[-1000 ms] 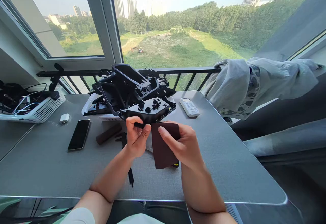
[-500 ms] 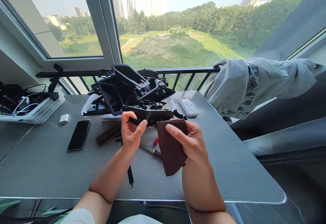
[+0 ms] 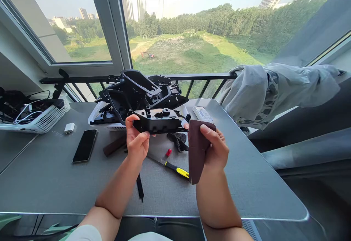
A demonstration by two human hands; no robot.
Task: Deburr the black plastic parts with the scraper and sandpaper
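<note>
My left hand (image 3: pixel 136 141) grips the left end of a black plastic part (image 3: pixel 159 120) and holds it level above the grey table (image 3: pixel 246 182). My right hand (image 3: pixel 216 149) pinches a dark brown sheet (image 3: pixel 196 151), folded and hanging down, just right of the part; its fingertip touches the part's right end. Under the hands lie a tool with a yellow and black handle (image 3: pixel 172 166), a small red piece (image 3: pixel 168 152) and a crumpled black item (image 3: pixel 178 140).
A pile of black plastic frames (image 3: pixel 137 91) stands behind the hands. A phone (image 3: pixel 85 145), a white adapter (image 3: pixel 69 127), a brown roll (image 3: pixel 115 145) and a white basket of cables (image 3: pixel 35 115) lie left. A remote (image 3: pixel 202 113) and grey clothing (image 3: pixel 263 91) are right.
The left hand has raised and turned the black part so its studded top faces me. The right hand with the brown sheet has moved right and up, uncovering the yellow-handled tool.
</note>
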